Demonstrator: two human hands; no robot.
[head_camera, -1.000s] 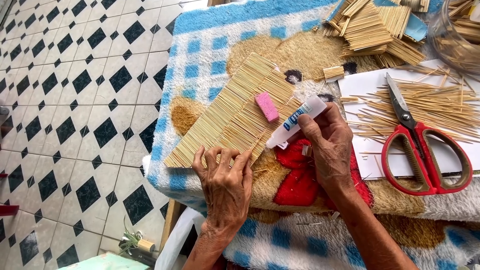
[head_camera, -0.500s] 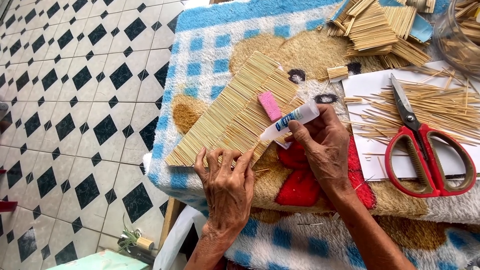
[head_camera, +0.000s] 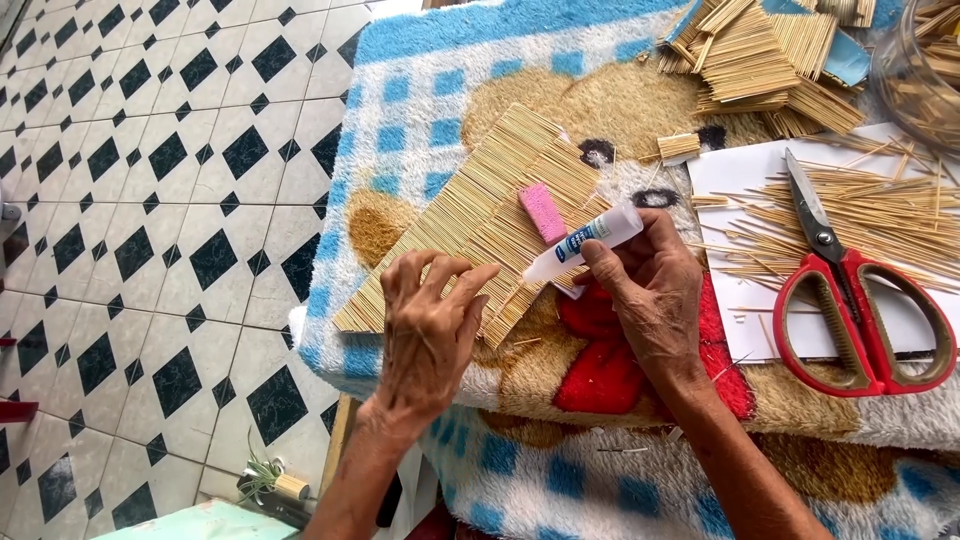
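Observation:
A flat panel of thin wooden sticks (head_camera: 470, 215) lies at a slant on a plush blanket (head_camera: 430, 90). My left hand (head_camera: 425, 335) presses its fingertips on the panel's near edge. In my right hand (head_camera: 650, 290) is a small clear glue tube (head_camera: 585, 240) with a blue label, its tip pointing down-left at the panel's near right edge. A pink eraser-like block (head_camera: 543, 212) rests on the panel just above the tube.
Red-handled scissors (head_camera: 850, 290) lie on white paper (head_camera: 740, 175) strewn with loose sticks (head_camera: 880, 215). More stick panels (head_camera: 745, 50) are stacked at the top right beside a clear jar (head_camera: 920, 70). A black-and-white tiled floor (head_camera: 150, 200) is at the left.
My right hand has tilted the glue tube lower and moved it left toward the panel's edge. My left hand has stayed on the panel.

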